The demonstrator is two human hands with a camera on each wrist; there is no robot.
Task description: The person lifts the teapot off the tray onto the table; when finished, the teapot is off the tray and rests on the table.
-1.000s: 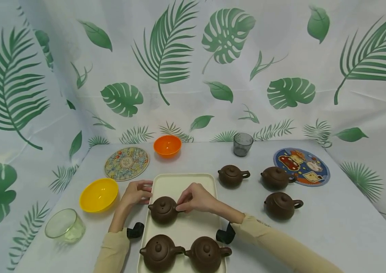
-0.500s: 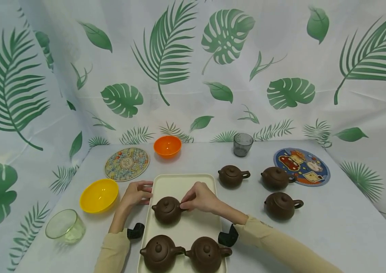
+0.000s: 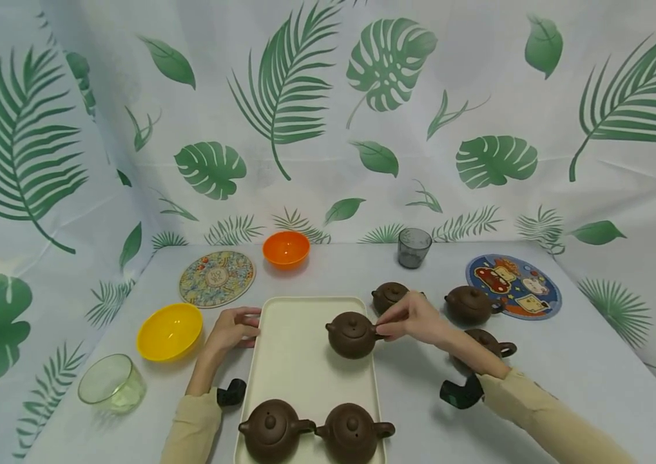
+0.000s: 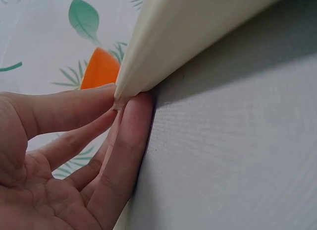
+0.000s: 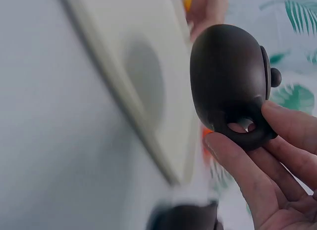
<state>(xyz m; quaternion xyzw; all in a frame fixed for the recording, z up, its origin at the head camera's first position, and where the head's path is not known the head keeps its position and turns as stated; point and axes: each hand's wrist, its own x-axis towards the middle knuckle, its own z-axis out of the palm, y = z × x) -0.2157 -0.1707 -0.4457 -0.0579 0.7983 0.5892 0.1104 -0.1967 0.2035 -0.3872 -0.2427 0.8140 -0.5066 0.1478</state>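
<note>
Right hand (image 3: 415, 317) pinching brown clay teapot (image 3: 352, 334) by its loop handle, mid-frame; likely brittle, weighty, loose-lidded. Left hand (image 3: 234, 327) gripping tray (image 3: 296, 361) edge.

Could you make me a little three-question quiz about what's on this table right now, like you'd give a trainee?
1. True or false: the right hand holds a teapot by its handle, lifted above the tray.
2. How many teapots in all are in the head view?
3. What does the left hand touch? A) the yellow bowl B) the tray's edge C) the glass bowl

Key: 1 true; 2 six; 3 B
</note>
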